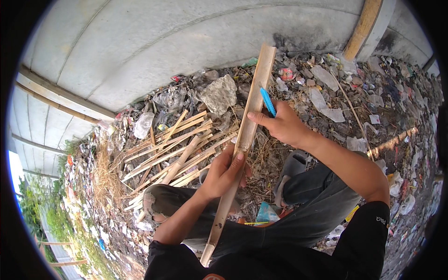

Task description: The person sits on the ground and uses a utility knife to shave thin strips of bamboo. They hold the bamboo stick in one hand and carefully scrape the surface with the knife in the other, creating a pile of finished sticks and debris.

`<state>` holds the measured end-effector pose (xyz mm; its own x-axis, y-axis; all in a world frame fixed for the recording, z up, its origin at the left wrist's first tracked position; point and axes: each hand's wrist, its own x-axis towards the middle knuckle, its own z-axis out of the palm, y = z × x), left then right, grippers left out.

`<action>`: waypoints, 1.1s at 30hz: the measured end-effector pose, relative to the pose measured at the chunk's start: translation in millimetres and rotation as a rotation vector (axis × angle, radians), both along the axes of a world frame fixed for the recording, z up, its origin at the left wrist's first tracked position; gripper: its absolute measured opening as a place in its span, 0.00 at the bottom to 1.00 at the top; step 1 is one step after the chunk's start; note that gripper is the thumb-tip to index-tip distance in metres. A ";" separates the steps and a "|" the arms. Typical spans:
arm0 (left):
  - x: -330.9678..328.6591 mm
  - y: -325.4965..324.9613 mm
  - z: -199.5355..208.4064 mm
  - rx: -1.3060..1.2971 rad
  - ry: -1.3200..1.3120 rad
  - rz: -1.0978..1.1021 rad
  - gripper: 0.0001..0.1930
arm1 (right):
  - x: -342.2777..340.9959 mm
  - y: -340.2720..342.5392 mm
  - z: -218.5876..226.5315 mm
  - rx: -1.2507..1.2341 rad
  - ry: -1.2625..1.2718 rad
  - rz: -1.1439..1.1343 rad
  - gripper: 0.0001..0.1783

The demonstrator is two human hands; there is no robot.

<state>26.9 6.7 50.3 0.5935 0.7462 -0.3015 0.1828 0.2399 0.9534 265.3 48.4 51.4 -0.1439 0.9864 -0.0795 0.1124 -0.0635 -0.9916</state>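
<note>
- The bamboo strip [254,98], a long split length with a hollow channel facing up, lies aslant in front of the person: its far end points toward the concrete wall [186,42], its near end comes down between the legs [308,205] to the black shirt [233,263].
- The left hand [224,173] is closed around the strip near its middle, thumb on top, fingers wrapped beneath, just by a node.
- The right hand [285,126] grips a blue cutter [268,102], its thumb laid on the strip farther up; the blade's edge is too small to make out, so its exact contact with the bamboo is uncertain.
- Judging by its thin wall, the strip should be light for its length, and stiff, with a little spring toward the free ends.
- The outer skin is probably smooth and inclined to slip or turn; the split edges may be sharp and splintery, and the material likely cracks along the grain.
- The best hold seems to be near the middle, palm under the rounded back, fingers clear of the cutter.
- Narrow pale strips [170,156] lie heaped to the left on the littered ground [343,133], near a rock [219,94].
</note>
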 end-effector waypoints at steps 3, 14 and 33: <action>-2.6 -1.3 -8.8 -0.035 0.002 0.014 0.20 | -3.5 5.2 -10.2 0.076 -0.084 0.032 0.18; -12.2 -15.5 -31.6 -0.067 0.043 0.089 0.22 | 10.1 24.7 -13.5 -0.042 0.044 -0.036 0.27; -19.9 -8.7 -32.0 0.151 0.229 0.311 0.29 | -36.9 -28.3 -30.2 0.181 -0.758 0.321 0.36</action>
<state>7.0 -2.1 18.3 0.2626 0.9254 -0.2732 0.3355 0.1779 0.9251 228.4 20.1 21.2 -0.3909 0.9136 -0.1123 0.7374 0.2378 -0.6322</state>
